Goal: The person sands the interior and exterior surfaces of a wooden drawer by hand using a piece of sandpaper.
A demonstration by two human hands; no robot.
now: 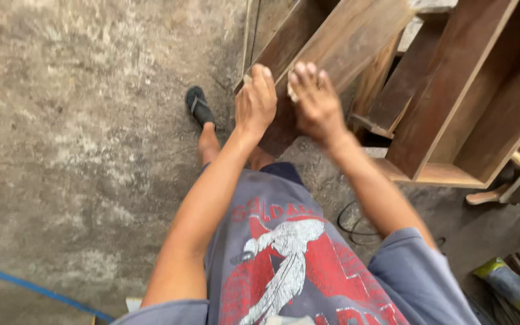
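Note:
My left hand (pixel 255 101) rests palm-down on the near end of a long brown wooden plank (pixel 344 37) that slopes away to the upper right. My right hand (pixel 315 102) lies beside it on the same plank, pressing a small pale piece, probably sandpaper (pixel 290 91), under its fingers. Both hands are slightly blurred. Below them I see my grey printed shirt (pixel 284 259) and my leg with a black sandal (pixel 198 106) on the concrete floor.
An open wooden box frame (pixel 452 120) stands to the right of the plank, with more boards behind it. A black cable (pixel 351 224) lies on the floor near my right arm. A blue line (pixel 37 290) crosses the concrete floor (pixel 79 120) at lower left. Scrap wood sits at lower right.

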